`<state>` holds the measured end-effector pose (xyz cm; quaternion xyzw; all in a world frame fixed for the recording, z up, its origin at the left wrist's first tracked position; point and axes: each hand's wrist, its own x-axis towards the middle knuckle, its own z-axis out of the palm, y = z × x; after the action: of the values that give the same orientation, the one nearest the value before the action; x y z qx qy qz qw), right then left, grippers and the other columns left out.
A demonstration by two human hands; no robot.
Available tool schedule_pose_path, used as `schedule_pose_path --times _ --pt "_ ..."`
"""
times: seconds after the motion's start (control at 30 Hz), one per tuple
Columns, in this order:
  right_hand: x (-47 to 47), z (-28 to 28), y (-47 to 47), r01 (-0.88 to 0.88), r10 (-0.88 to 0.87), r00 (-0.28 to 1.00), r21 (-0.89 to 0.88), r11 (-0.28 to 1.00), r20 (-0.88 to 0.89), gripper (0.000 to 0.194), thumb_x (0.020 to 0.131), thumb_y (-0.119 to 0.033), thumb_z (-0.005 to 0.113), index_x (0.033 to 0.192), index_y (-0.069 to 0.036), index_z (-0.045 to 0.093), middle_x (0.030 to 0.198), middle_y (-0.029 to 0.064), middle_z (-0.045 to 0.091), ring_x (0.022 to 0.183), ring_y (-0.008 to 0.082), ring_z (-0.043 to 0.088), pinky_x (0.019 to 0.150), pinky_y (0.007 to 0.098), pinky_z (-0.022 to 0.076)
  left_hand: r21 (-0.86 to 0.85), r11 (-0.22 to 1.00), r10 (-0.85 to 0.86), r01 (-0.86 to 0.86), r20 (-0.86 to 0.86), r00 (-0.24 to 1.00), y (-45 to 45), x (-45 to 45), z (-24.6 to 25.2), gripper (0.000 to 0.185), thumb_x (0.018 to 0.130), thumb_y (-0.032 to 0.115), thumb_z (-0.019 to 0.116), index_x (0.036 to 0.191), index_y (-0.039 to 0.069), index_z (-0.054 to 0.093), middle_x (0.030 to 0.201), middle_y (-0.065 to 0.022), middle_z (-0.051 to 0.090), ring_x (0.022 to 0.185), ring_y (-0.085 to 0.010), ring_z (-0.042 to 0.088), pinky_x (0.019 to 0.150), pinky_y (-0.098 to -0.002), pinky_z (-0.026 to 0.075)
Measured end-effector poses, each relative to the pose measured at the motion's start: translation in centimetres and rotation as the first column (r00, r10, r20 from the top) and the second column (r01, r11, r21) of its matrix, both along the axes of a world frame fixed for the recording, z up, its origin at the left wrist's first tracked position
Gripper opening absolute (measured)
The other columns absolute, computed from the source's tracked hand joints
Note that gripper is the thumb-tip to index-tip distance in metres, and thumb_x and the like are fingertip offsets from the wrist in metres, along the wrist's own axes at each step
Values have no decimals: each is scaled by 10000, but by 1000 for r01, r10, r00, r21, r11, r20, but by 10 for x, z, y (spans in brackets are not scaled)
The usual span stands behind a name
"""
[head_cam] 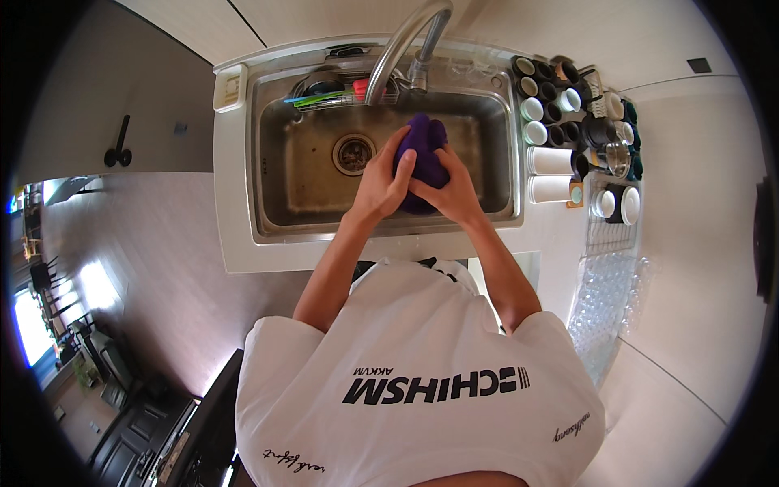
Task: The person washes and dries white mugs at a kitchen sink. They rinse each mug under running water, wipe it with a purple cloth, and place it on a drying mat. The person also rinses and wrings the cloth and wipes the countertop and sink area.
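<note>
A bunched purple cloth [424, 159] is gripped between my two hands, above the right half of a stainless steel sink [304, 201]. My left hand [384, 176] presses on its left side, thumb pointing up across the fabric. From the right, my right hand [450, 185] wraps its lower part, with the thumb lying over the front. Some of the cloth hangs below my thumbs. The drain strainer [353, 154] lies in the basin to the left of the cloth. The curved metal faucet [398, 45] arches over the sink's back edge.
A wire rack [341, 100] with coloured utensils hangs at the sink's back wall. Right of the sink stand several cups [535, 133], stacked paper cups [551, 161] and a glass pitcher [616, 157]. A white container [230, 88] sits at the back left corner. Clear plastic cups [602, 298] lie farther right.
</note>
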<state>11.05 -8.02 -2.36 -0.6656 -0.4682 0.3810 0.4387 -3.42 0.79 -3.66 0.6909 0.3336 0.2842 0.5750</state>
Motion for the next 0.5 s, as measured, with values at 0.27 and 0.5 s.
schedule_pose_path --times 0.27,0.5 --pt "-7 7 -11 330 -292 875 36 943 -386 665 919 -296 678 1437 -1 384 1288 118 556 1138 166 555 966 272 435 -258 965 10 42 196 981 -2 13 -8 625 959 374 557 1437 23 357 1273 -200 557 1179 -245 537 1010 -343 411" --pt "-12 9 -10 528 -429 764 85 845 -482 606 962 -297 619 1435 4 389 1303 99 539 1161 140 523 976 260 420 -224 965 208 -139 322 924 -36 44 -1 616 977 310 541 1459 10 304 1291 -185 541 1174 -244 532 1016 -336 407"
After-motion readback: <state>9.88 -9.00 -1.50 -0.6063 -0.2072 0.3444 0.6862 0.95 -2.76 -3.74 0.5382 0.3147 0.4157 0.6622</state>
